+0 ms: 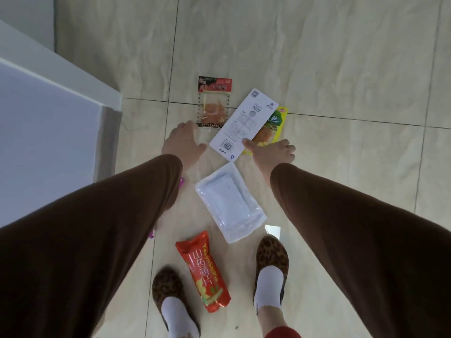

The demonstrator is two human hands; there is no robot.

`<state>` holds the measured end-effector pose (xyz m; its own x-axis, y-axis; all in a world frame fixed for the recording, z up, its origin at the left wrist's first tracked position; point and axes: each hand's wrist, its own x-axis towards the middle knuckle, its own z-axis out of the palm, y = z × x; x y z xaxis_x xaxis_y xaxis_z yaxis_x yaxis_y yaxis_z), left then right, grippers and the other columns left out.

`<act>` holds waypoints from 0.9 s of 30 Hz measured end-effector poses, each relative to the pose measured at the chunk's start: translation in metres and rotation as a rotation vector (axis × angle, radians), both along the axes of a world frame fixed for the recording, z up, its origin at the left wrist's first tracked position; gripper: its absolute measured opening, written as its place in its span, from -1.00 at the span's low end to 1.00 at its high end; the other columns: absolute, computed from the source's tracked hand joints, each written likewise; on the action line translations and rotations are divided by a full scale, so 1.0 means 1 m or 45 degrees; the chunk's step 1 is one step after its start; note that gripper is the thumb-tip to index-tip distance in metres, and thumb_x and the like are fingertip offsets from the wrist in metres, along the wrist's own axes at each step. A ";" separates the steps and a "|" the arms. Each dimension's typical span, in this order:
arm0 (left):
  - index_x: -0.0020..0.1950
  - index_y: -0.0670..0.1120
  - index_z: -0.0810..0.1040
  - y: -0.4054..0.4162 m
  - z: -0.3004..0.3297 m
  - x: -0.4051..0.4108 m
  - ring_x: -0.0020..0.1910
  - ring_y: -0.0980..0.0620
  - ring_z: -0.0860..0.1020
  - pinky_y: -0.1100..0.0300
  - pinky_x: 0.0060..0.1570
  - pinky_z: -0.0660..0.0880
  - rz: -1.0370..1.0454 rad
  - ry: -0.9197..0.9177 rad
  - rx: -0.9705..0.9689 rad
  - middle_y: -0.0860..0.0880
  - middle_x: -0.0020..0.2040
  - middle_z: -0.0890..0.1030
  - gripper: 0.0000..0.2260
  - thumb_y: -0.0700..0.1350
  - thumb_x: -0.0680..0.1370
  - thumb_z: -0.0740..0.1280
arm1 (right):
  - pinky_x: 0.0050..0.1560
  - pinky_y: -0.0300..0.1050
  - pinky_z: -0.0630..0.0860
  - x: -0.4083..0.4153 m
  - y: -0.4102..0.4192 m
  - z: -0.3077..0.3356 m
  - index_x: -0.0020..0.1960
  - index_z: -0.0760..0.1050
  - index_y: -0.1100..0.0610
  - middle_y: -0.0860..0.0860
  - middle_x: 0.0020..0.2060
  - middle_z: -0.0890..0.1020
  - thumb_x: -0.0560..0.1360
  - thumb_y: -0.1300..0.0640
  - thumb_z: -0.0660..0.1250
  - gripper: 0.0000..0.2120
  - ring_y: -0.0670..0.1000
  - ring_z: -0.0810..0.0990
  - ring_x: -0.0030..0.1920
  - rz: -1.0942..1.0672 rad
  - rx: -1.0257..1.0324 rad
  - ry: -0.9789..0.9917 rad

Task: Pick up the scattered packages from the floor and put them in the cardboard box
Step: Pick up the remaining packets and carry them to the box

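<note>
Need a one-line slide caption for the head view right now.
Both hands, left hand and right hand, reach down toward a white peeler card among scattered packages on the beige tiled floor.

Soft, even daylight on the glossy floor tiles (317, 57), one small glare patch, wide-angle bending at edges.

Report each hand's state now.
Left hand: open, empty, fingers spread above the floor.
Right hand: pinching the white rectangular peeler card.
</note>
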<state>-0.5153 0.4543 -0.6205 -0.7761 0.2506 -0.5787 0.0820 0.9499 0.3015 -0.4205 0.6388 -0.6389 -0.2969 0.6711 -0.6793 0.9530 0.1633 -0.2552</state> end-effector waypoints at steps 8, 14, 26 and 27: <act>0.45 -0.22 0.29 0.030 -0.098 -0.066 0.36 -0.22 0.41 -0.04 0.32 0.39 0.236 0.135 0.021 -0.22 0.38 0.40 -0.35 0.12 0.52 0.39 | 0.13 0.08 0.30 -0.041 -0.004 -0.094 0.51 0.20 0.24 0.14 0.33 0.34 0.22 -0.56 0.39 0.18 0.16 0.33 0.32 0.017 0.214 -0.068; 0.49 -0.20 0.17 0.047 -0.126 -0.071 0.29 -0.19 0.48 -0.05 0.30 0.45 0.436 0.119 0.160 -0.16 0.33 0.46 -0.21 0.08 0.44 0.50 | 0.25 0.17 0.53 -0.055 -0.004 -0.103 0.38 0.15 0.07 0.13 0.21 0.48 0.27 -0.01 0.67 -0.10 0.21 0.57 0.17 -0.233 -0.056 0.301; 0.12 -0.12 0.51 0.035 -0.123 -0.054 0.04 -0.06 0.62 0.08 0.04 0.56 0.508 -0.128 0.449 -0.07 0.08 0.65 -0.68 -0.11 0.43 0.49 | -0.36 -0.25 0.49 -0.071 -0.019 -0.081 0.24 0.21 0.16 -0.06 -0.13 0.55 0.45 0.31 0.52 -0.44 -0.14 0.58 -0.20 -0.399 -0.548 0.570; 0.13 -0.12 0.51 0.034 -0.122 -0.053 0.04 -0.06 0.63 0.05 0.07 0.58 0.506 -0.123 0.460 -0.07 0.08 0.65 -0.67 -0.10 0.43 0.49 | -0.36 -0.24 0.51 -0.070 -0.022 -0.079 0.21 0.26 0.17 -0.06 -0.12 0.57 0.44 0.32 0.53 -0.47 -0.13 0.59 -0.19 -0.407 -0.567 0.565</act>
